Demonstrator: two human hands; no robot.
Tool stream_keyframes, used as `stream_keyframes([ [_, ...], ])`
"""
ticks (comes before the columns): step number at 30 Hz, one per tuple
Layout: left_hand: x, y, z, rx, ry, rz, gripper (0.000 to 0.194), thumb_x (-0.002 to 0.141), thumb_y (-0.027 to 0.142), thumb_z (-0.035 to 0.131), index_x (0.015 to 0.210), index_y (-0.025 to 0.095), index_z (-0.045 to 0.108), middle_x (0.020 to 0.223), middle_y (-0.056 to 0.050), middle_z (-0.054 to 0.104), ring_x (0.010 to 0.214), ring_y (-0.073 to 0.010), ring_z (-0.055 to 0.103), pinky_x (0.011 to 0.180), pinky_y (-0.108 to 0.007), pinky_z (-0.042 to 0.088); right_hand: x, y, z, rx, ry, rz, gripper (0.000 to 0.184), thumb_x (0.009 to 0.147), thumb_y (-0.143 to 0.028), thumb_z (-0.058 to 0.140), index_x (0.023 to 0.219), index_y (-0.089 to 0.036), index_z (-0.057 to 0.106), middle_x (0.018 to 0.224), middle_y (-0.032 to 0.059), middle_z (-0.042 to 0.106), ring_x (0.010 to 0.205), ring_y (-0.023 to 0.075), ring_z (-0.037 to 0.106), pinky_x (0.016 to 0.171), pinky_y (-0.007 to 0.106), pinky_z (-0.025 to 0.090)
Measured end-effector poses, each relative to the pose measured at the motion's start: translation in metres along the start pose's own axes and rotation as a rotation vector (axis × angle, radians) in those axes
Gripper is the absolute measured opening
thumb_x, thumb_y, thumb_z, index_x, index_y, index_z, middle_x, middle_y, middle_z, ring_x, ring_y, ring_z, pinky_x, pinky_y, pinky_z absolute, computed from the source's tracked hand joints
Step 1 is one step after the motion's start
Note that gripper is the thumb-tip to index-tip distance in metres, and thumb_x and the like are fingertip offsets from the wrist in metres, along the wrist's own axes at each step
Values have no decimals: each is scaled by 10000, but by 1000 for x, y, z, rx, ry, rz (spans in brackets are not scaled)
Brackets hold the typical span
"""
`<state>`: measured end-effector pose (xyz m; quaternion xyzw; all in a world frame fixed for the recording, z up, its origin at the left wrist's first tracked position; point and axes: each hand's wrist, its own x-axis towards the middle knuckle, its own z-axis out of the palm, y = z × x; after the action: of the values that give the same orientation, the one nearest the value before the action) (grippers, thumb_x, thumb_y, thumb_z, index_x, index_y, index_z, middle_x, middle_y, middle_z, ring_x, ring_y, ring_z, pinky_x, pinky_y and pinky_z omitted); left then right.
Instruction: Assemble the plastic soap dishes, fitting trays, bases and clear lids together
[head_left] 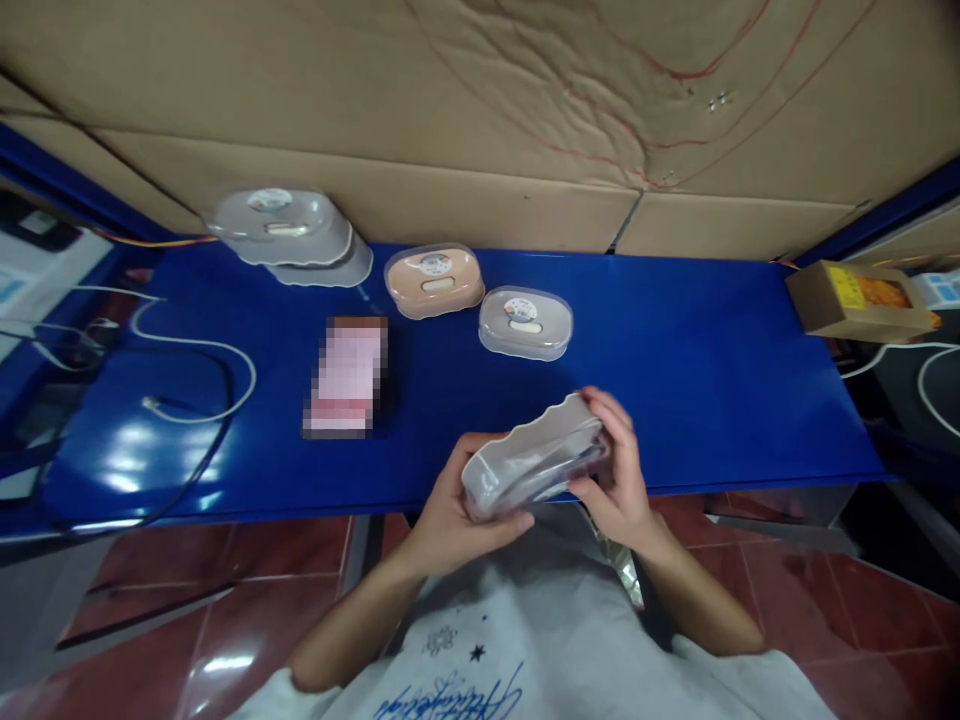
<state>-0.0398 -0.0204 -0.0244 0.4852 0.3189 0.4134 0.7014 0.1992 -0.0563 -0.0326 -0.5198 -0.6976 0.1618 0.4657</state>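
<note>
Two-handed grip, glossy wavy-rimmed grey container

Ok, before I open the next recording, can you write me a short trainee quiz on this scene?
1. Multiple choice: how many hands grip the tilted box? (a) none (b) one (c) two
2. True or false: the peach box stands between the stacked boxes and the lone grey box.
3. Fill in: the cardboard carton sits near the ______ end of the blue table.

Key: 1: c, the left hand and the right hand. 2: true. 3: right.
</note>
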Motion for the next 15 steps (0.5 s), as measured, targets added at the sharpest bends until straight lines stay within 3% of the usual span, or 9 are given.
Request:
stream_keyframes([
  [2,-3,0,-16,90,-46,53,663,734,191,966,1299,364,668,1420,-18,707,1267,-231,683,1040,-344,545,4,3,3,17,-135,-26,741,1072,-590,551,1718,-345,283,1673,124,454,1560,342,473,1216,580,538],
  [6,0,-2,-39,298,-78,-21,636,839,235,907,1392,372,625,1369,-37,708,1213,-223,693,1020,-361,542,8,8,8,-112,-217,-120,714,1074,-475,605,1715,-380,305,1646,128,466,1528,334,518,1196,554,568],
  [11,5,-8,-41,356,-44,147,793,814,253,938,1484,407,544,1524,-54,595,1419,-260,564,1164,-409,454,11,5,12,-252,-242,-227,777,1072,-363,618,1738,-417,221,1721,117,405,1581,344,476,1213,548,566],
  [15,7,-7,-38,229,-80,200,771,732,512,986,1404,350,644,1421,-76,643,1332,-286,604,1073,-385,494,8,2,15,-245,-246,-222,796,1086,-272,594,1751,-381,170,1808,93,301,1650,336,372,1261,558,520],
])
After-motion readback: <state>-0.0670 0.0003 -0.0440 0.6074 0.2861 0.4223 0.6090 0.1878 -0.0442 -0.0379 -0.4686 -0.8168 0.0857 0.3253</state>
